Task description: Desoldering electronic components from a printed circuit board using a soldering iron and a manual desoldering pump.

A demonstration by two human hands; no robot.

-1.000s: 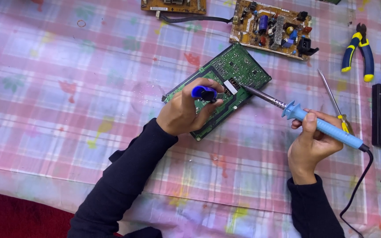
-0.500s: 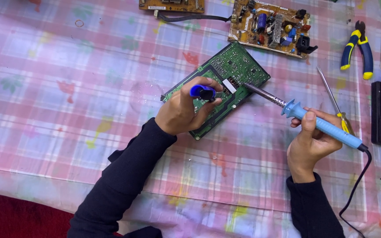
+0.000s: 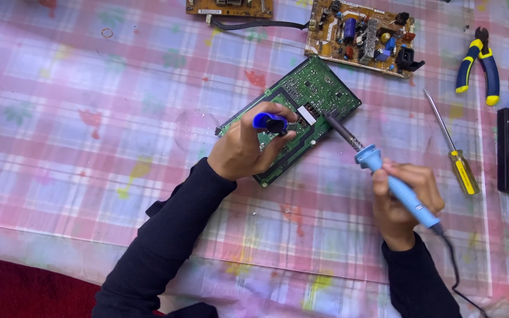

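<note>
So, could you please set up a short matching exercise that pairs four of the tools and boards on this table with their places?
Things:
1. soldering iron
2. green circuit board
3. pliers
4. yellow-handled screwdriver

Places:
A. lying alone near the top right, by the beige box
B. under the left hand, which holds a small blue tool
C. on the cloth between the right hand and the black box
D. held in the right hand, tip on the board

Pairs: 1-D, 2-B, 3-A, 4-C
</note>
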